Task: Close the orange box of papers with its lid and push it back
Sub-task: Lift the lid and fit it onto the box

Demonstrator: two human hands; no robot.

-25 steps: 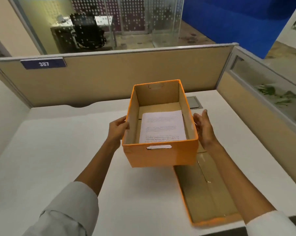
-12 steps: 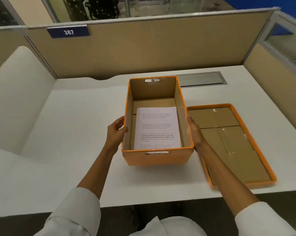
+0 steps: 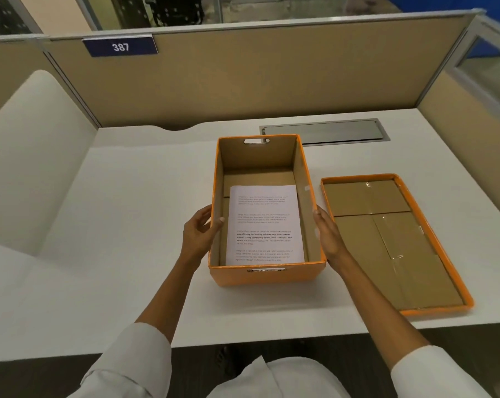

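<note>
open box between both hands, lid waiting to the right

head view: the box (image 3: 267, 275) is sitting on the table (image 3: 134, 225), open, paper (image 3: 264, 225) lying flat inside. the left hand (image 3: 198, 235) is cupping its left wall, thumb hooking over the rim; the right hand (image 3: 328, 235) is pressing flat on the right wall, fingers straight. the lid (image 3: 392, 242) is lying inside-up just beside the box on the right, long axis running away from the person like the box's, so the right hand is nearer it.
</note>
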